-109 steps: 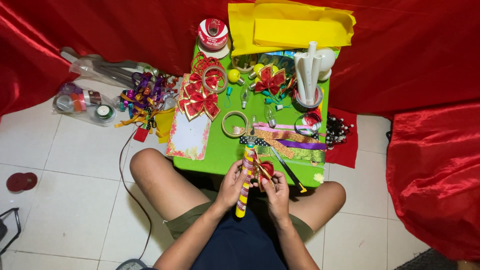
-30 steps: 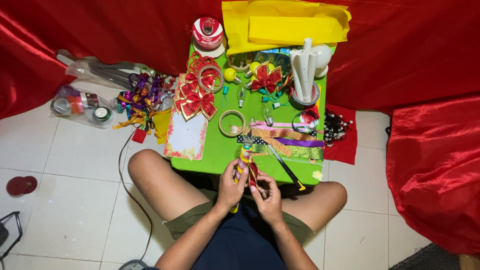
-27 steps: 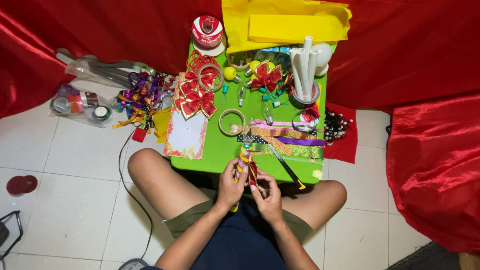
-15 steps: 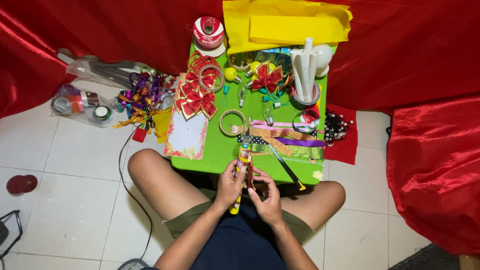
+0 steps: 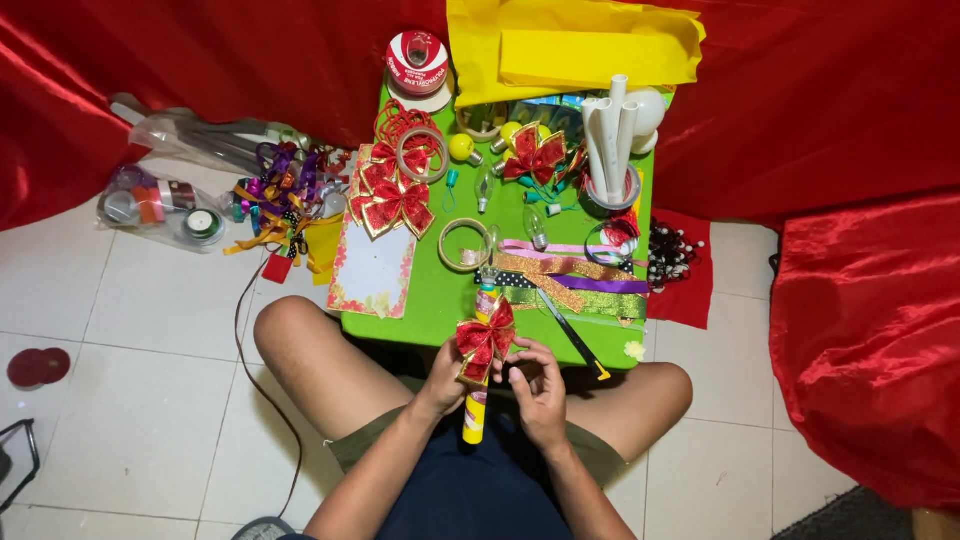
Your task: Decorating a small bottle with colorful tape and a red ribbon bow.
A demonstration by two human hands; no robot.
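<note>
Red bow (image 5: 486, 340) — one, yellow tube (image 5: 474, 420) — one

Both your forearms come up from the 6 o'clock edge and meet in the middle, above your lap. Your left hand (image 5: 445, 372) is closed in a grip, its thumb side turned toward 3 o'clock. Your right hand (image 5: 538, 385) is just beside it, fingers curled inward and pointing toward 12 o'clock, wrist nearly straight. Your bare knees spread toward 9 and 3 o'clock.
</note>
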